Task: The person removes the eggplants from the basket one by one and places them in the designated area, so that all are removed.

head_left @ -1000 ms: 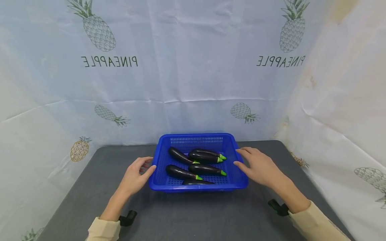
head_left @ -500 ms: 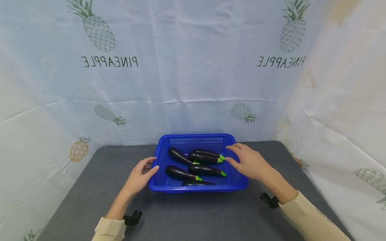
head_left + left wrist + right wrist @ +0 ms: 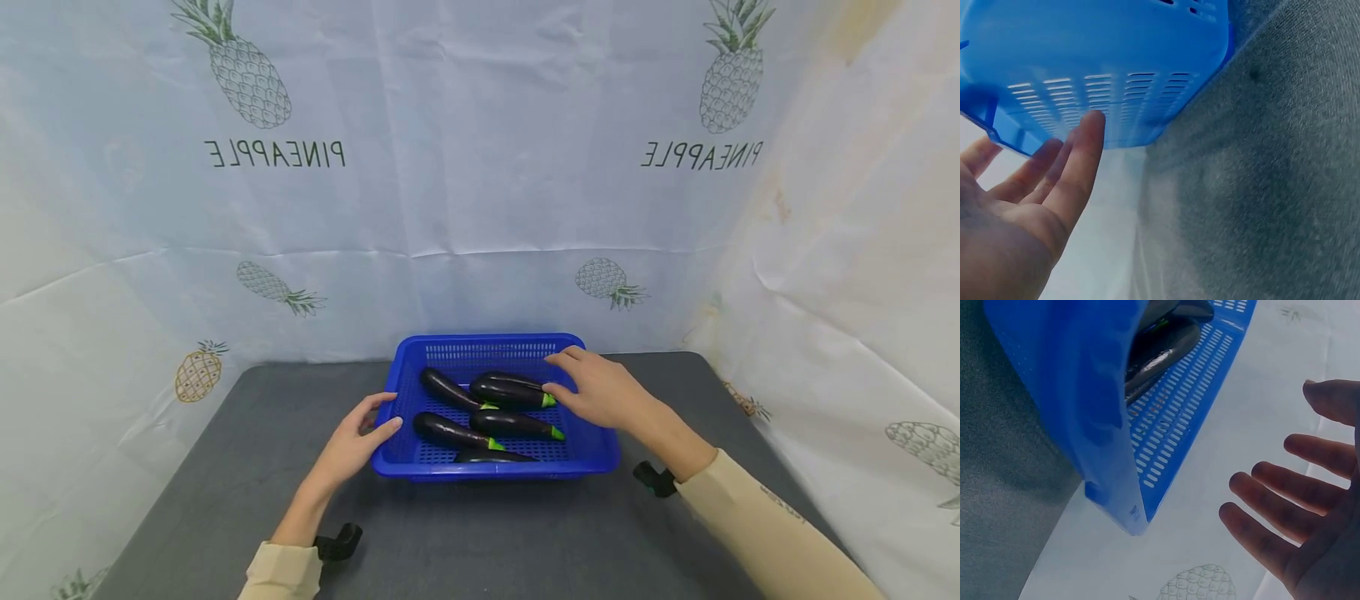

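A blue plastic basket (image 3: 480, 472) stands on the dark table with several eggplants lying in it, among them a front-left eggplant (image 3: 448, 431) and a middle one (image 3: 513, 424). Beside its left rim is my left hand (image 3: 347, 450), thumb and index finger apart and overlapping the rim in the head view. In the left wrist view those fingers (image 3: 1082, 169) extend loosely along the outer slotted wall. My right hand (image 3: 600, 390) hovers over the basket's right side, fingers spread and holding nothing. Its thumb tip is close to the green stem end of a rear eggplant (image 3: 510, 392).
The dark grey table (image 3: 480, 542) extends around the basket. Behind it hangs a white cloth (image 3: 480, 200) printed with pineapples, and cloth also closes both sides. Black straps sit at both wrists, near the beige sleeves.
My right hand has moved left and slightly away from me, from the basket's right rim to over its inside. The left hand has shifted slightly right over the left rim.
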`<move>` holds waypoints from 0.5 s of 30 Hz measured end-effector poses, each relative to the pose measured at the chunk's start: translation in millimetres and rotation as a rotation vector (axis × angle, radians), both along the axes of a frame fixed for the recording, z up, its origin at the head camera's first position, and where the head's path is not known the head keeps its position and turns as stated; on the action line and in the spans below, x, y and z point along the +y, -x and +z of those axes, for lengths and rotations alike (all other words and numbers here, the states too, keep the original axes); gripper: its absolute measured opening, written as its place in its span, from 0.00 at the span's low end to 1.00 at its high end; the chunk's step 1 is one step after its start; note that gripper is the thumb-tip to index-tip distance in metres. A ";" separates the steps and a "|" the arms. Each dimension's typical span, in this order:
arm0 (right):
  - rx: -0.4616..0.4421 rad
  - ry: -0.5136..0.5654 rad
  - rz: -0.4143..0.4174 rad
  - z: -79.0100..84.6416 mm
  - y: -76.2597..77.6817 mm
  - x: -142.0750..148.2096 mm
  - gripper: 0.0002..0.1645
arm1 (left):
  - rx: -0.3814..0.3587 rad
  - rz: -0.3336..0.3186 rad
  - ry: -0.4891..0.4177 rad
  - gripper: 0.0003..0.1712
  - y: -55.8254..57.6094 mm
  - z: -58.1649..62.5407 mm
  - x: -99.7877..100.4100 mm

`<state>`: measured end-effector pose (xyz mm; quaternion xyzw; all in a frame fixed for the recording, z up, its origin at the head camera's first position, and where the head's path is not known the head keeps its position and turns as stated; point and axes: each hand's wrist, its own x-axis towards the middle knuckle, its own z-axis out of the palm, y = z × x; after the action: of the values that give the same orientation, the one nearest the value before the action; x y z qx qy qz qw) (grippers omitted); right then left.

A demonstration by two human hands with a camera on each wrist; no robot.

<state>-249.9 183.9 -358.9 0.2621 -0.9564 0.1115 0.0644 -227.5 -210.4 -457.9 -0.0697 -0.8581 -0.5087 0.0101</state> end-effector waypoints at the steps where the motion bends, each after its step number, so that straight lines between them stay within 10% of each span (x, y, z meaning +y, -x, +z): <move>1: -0.008 -0.003 0.002 0.6 1.4 -0.7 0.31 | -0.006 -0.004 -0.011 0.30 0.5 -0.7 0.6; 15: -0.062 -0.027 0.025 16.2 21.0 -22.9 0.32 | -0.046 -0.023 -0.156 0.31 1.8 -6.4 3.7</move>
<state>-270.9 161.0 -342.7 0.2711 -0.9561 0.1075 0.0298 -229.2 -206.7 -464.3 -0.0670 -0.8149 -0.5756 -0.0102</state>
